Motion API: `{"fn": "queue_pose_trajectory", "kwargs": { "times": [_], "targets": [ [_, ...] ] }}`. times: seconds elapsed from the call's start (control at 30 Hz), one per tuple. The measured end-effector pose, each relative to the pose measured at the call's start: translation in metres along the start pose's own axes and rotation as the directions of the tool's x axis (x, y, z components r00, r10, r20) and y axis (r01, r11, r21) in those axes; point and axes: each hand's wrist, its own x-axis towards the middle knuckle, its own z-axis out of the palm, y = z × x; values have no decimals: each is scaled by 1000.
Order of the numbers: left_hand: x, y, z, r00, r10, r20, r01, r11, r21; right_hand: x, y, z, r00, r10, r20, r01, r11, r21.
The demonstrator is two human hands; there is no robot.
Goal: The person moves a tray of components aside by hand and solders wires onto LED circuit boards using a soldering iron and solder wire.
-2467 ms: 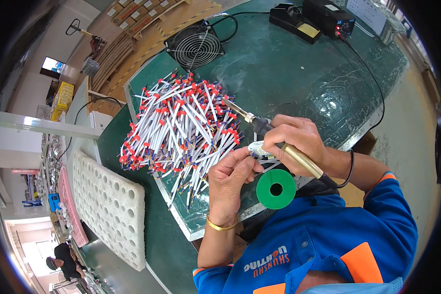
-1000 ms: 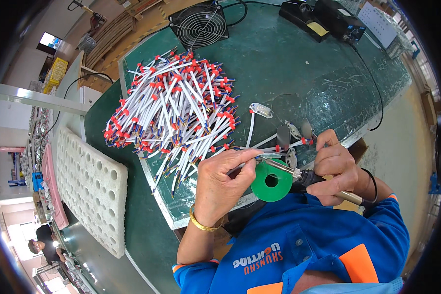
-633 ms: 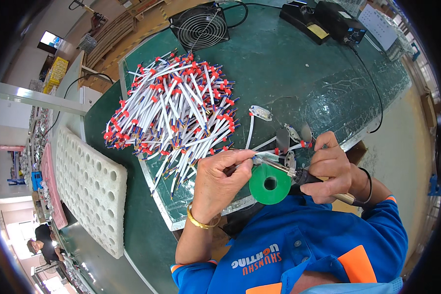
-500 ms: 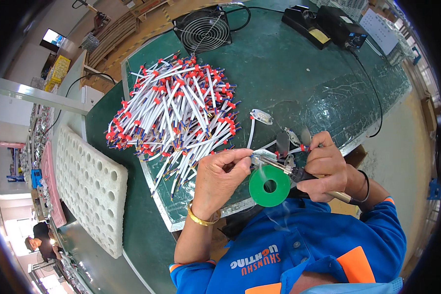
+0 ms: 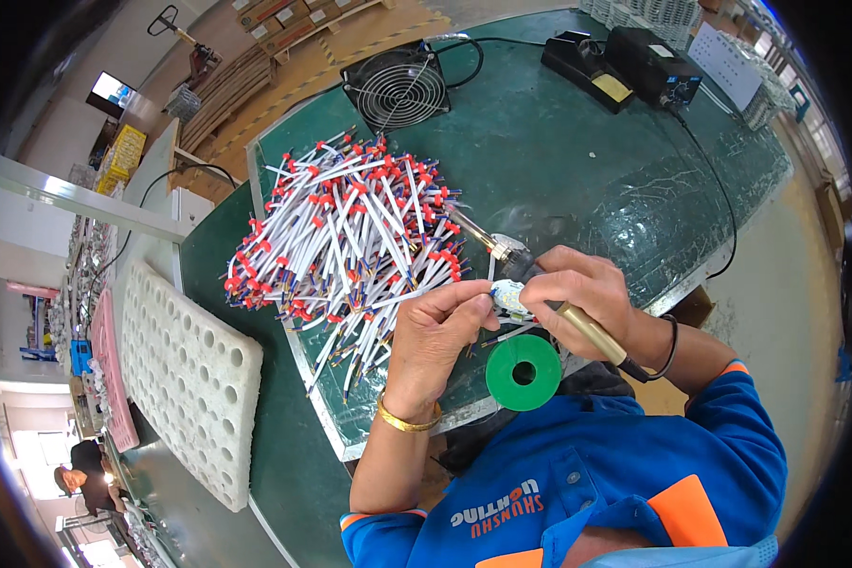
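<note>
Pinching a small white part between thumb and forefinger, the left hand held it just above the near table edge, at about 5 o'clock from the picture's middle. The right hand was closed around a soldering iron, whose tan handle ran out toward 4 o'clock past the wrist and whose metal tip pointed toward 10 o'clock, ending close above the part; whether tip and part touched could not be told. A green solder spool lay flat just below both hands, at 6 o'clock from them, right on the table's front edge.

At 10 o'clock from the hands, a large heap of white wires with red ends covered the left half of the glass mat, its nearest strands almost under the left fingers. The mat's right half, toward 2 o'clock, lay open up to its rim. The green table carried a white perforated tray at 9 o'clock, well apart. A small black fan stood at 12 o'clock by the far edge, and a black soldering station at 1 o'clock.
</note>
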Motion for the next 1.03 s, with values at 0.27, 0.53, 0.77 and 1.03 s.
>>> {"fn": "queue_pose_trajectory", "kwargs": {
  "times": [0.27, 0.53, 0.77, 1.03],
  "targets": [
    [7, 9, -9, 974, 128, 187, -143, 987, 69, 13, 1, -10, 999, 47, -5, -45, 970, 239],
    [18, 0, -9, 960, 193, 204, -196, 981, -4, 15, 3, -8, 986, 160, 45, -166, 932, 322],
    [21, -10, -8, 935, 144, 324, -144, 989, -23, 8, -2, 1, 935, 354, 27, -317, 799, 510],
    [35, 7, 9, 973, 97, 208, -172, 910, 379, 11, 9, -21, 981, 159, -114, -136, 972, 191]
  ]
}}
